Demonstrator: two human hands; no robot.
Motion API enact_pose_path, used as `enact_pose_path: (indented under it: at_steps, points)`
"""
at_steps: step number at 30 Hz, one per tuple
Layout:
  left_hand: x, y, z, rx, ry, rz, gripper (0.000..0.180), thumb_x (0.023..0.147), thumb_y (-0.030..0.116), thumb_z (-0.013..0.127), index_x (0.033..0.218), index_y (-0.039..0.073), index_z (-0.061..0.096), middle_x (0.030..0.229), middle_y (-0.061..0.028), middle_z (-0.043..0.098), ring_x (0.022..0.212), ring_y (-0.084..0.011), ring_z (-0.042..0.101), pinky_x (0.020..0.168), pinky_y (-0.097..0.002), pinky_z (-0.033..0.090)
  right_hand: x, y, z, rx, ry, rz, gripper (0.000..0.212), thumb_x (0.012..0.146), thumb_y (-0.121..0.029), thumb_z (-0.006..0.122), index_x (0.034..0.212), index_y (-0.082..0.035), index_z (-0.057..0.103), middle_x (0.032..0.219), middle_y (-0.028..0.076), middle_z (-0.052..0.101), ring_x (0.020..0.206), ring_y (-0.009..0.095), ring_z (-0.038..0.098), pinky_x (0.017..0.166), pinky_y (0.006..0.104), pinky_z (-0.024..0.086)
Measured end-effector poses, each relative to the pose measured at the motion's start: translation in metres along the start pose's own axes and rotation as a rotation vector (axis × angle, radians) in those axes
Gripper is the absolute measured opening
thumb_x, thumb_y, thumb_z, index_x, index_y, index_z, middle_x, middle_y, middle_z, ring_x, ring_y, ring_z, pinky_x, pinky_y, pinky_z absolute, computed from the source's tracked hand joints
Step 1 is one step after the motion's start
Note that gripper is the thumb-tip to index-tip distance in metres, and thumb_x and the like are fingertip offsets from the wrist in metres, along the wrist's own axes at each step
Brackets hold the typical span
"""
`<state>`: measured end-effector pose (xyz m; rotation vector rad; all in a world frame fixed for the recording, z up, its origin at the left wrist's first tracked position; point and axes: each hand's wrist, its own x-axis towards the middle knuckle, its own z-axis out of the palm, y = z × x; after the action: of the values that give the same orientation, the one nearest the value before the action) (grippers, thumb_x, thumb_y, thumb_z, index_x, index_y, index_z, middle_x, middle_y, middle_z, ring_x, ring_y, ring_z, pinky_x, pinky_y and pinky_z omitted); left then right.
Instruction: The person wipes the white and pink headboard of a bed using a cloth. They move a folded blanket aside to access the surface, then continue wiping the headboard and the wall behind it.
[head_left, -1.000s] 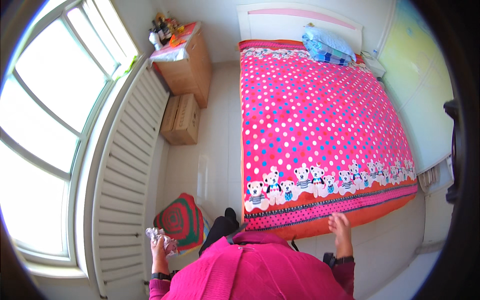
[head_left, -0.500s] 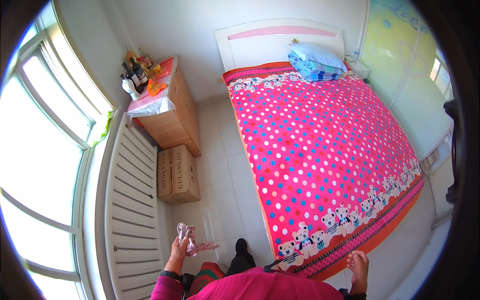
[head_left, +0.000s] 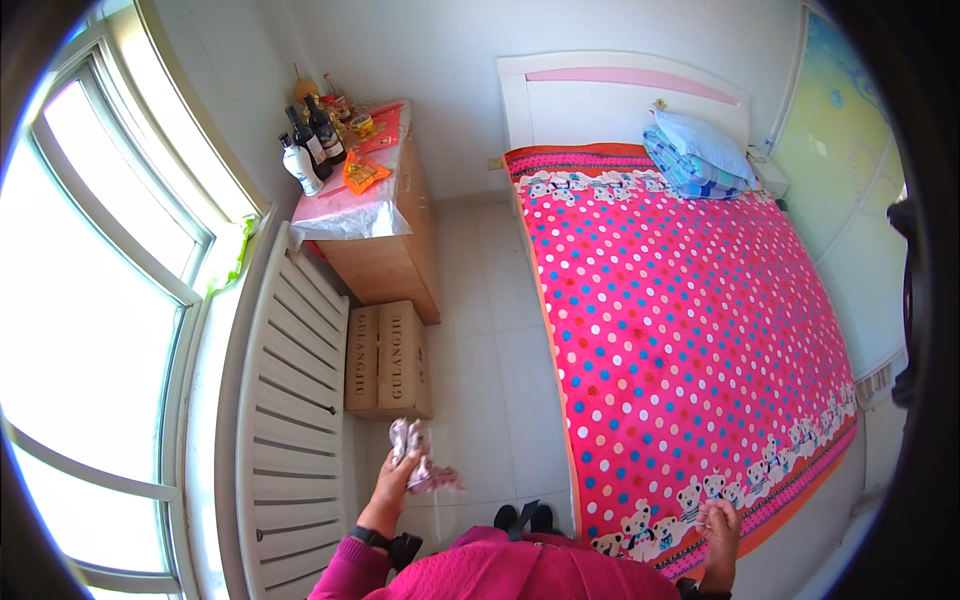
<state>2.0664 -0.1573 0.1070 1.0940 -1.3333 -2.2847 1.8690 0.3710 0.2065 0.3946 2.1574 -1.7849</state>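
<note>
My left hand [head_left: 388, 494] is closed around a crumpled pale-pink cloth [head_left: 430, 476]. One bunched end stands up above the fingers and a loose end hangs to the right, above the tiled floor. It is near the white radiator [head_left: 290, 430] and the cardboard box [head_left: 392, 365]. My right hand [head_left: 718, 528] hangs at the lower right with its fingers curled in and nothing seen in them. Behind it, in the picture, lies the bed's pink polka-dot cover [head_left: 690, 340] with its bear border; whether the hand touches it I cannot tell.
A wooden cabinet [head_left: 375, 268] carries several bottles [head_left: 318, 140] and an orange bag [head_left: 363, 173]. Left of the radiator is a bright window [head_left: 90, 330]. Folded blue bedding [head_left: 690, 165] rests by the white headboard [head_left: 570, 110]. Pale tiled floor [head_left: 480, 400] runs between box and bed.
The view has shifted, so cabinet, box and bed appear farther right. My left hand still grips the cloth and is a little higher in the picture. Both feet now show side by side.
</note>
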Motion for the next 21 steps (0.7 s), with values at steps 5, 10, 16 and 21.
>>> enact_pose_path:
  at_steps: [5, 10, 16, 21]
  points:
    - [0.076, 0.045, 0.065, -0.047, -0.212, -0.006, 0.056, 0.087, 0.007, 0.066, 0.138, 0.009, 0.045, 0.119, -0.0021, 0.059, 0.104, -0.0149, 0.059, 0.09, -0.0318, 0.049, 0.047, -0.028, 0.068, 0.011, -0.067, -0.005, 0.017, 0.097, -0.015, 0.052, 0.106, -0.004, 0.061, 0.093, 0.004, 0.064, 0.08, 0.011, 0.061, 0.069, 0.0247, 0.049]
    - [0.166, 0.112, 0.124, 0.05, -0.367, 0.079, 0.073, 0.077, -0.01, 0.058, 0.144, 0.011, 0.034, 0.132, -0.0029, 0.054, 0.121, -0.0188, 0.053, 0.101, -0.0355, 0.044, 0.128, -0.071, 0.118, 0.0, -0.114, -0.115, 0.017, 0.099, -0.02, 0.053, 0.107, -0.007, 0.061, 0.094, 0.002, 0.066, 0.082, 0.009, 0.061, 0.071, 0.0235, 0.05]
    - [0.253, 0.188, 0.178, 0.345, -0.325, 0.198, 0.07, 0.076, -0.014, 0.055, 0.14, 0.011, 0.039, 0.125, -0.0019, 0.057, 0.118, -0.0169, 0.054, 0.101, -0.0319, 0.041, 0.247, -0.15, 0.208, 0.057, -0.184, -0.195, 0.024, 0.098, -0.023, 0.055, 0.114, -0.006, 0.061, 0.104, 0.005, 0.065, 0.089, 0.012, 0.061, 0.078, 0.0264, 0.049]
    - [0.334, 0.243, 0.222, 0.283, -0.528, 0.385, 0.068, 0.075, -0.015, 0.057, 0.137, 0.006, 0.043, 0.125, -0.0032, 0.057, 0.121, -0.0168, 0.053, 0.106, -0.0325, 0.038, 0.32, -0.234, 0.319, -0.06, -0.494, -0.14, 0.039, 0.097, -0.029, 0.056, 0.131, -0.008, 0.052, 0.121, 0.009, 0.062, 0.103, 0.017, 0.06, 0.085, 0.032, 0.049]
